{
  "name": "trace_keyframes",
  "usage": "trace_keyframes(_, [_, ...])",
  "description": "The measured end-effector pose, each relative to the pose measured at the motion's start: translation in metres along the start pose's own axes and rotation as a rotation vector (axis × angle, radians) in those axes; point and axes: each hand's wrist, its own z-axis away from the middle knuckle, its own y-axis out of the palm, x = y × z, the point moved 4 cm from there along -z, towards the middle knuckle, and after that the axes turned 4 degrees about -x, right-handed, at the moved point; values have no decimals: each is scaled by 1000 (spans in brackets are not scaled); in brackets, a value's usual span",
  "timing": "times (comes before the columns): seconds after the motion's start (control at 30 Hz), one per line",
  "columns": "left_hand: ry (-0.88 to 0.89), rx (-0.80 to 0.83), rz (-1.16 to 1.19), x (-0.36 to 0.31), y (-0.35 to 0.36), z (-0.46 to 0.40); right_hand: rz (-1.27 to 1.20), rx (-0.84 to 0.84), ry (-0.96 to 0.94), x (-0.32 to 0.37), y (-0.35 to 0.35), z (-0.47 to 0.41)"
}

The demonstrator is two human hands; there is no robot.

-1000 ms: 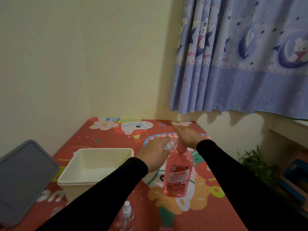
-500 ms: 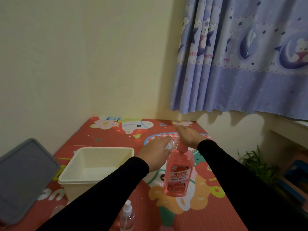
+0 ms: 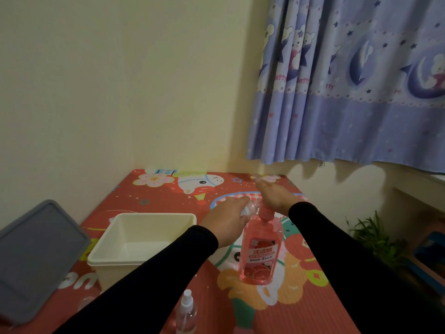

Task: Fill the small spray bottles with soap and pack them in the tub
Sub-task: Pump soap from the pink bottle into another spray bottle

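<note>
Soap bottle [image 3: 261, 251] unmoved | right hand [image 3: 274, 197] stays flat on pump | left hand [image 3: 225, 222] still grips small bottle [image 3: 250, 209]

The pink soap bottle [image 3: 261, 251] carries a label with large white Chinese characters, "洗洁精", and under them a smaller line in which only the digit "3" can be read. The blue curtain [image 3: 349, 92] bears pink lettering ending in "etty", repeated across its folds.
</note>
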Motion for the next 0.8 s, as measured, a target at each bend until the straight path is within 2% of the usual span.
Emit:
trace_keyframes(0.27, [19,-29,-13,-3,-13,-6,-69,-46,32,6,-19,-1])
trace_keyframes(0.5, [-7,7,-5,2,4,-1,69,31,17,-3,3,-1])
trace_keyframes(0.8, [32,-9,-44,-2,-11,-9,-28,-66,28,9,-19,4])
